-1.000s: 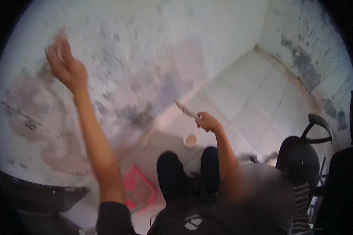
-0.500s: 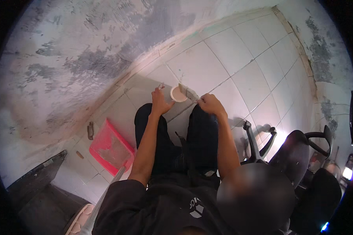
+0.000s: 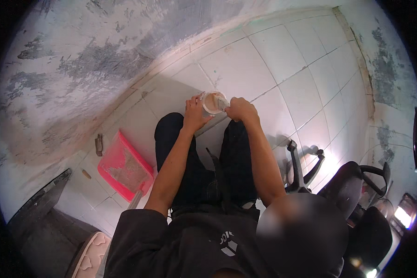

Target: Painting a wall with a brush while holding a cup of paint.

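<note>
Between my hands is a small round white tub [image 3: 208, 109] with beige paste-like stuff in it. My left hand [image 3: 196, 114] is curled round the tub's left side, fingers at its far rim and thumb at the near side. My right hand [image 3: 242, 110] is closed round the handle of a putty knife [image 3: 221, 103], a flat, whitish, smeared tool. Its blade end lies inside the tub, tilted over the right rim. My right fist covers most of the handle.
A pink dustpan [image 3: 110, 181] with a long handle lies to the left, beside a small dark block [image 3: 98, 145]. Ahead and left rises a patchy grey-white wall [image 3: 92, 60]. A black chair base [image 3: 301, 169] stands on the tiled floor [image 3: 282, 102] at the right.
My left hand has moved from beside the tub to grip it. The putty knife, held in my right hand, has gone from across the rim down into the tub.
</note>
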Demonstrator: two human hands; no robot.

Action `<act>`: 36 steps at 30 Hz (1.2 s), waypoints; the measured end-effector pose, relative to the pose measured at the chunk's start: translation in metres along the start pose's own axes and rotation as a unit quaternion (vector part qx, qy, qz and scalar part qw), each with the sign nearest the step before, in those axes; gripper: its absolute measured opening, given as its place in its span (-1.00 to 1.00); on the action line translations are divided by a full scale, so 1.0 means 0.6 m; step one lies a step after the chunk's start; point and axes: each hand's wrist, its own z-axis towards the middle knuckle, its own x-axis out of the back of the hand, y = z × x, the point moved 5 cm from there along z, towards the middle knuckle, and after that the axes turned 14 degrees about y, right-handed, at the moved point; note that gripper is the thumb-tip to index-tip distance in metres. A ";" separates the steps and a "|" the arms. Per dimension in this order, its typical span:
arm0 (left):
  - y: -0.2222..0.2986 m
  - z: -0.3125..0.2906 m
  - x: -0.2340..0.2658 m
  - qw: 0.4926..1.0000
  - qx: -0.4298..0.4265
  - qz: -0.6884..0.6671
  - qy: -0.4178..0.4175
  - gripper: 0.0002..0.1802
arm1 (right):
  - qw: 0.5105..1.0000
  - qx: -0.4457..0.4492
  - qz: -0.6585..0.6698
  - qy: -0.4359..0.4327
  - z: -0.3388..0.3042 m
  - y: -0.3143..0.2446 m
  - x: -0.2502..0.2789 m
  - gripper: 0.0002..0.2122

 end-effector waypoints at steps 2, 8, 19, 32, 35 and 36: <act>0.005 0.001 0.006 1.000 0.002 -0.010 0.008 0.09 | 1.000 -0.015 0.006 -0.023 0.012 -0.010 -0.001 -0.72; 0.008 0.003 0.016 0.999 0.017 -0.038 0.019 0.00 | 0.995 -0.031 0.056 -0.082 0.034 -0.034 -0.006 -0.73; 0.011 0.007 0.020 0.996 0.043 -0.078 0.002 0.01 | 0.993 -0.015 0.066 -0.096 0.066 -0.034 -0.037 -0.71; -0.001 0.006 0.020 0.994 0.047 -0.097 0.003 0.00 | 0.991 -0.023 0.076 -0.107 0.073 -0.033 -0.040 -0.70; 0.003 0.008 0.016 0.995 0.047 -0.092 0.006 -0.02 | 0.989 -0.024 0.065 -0.129 0.088 -0.023 -0.053 -0.70; 0.005 0.009 0.015 0.995 0.049 -0.083 0.006 -0.03 | 0.988 -0.021 0.053 -0.144 0.091 -0.017 -0.059 -0.70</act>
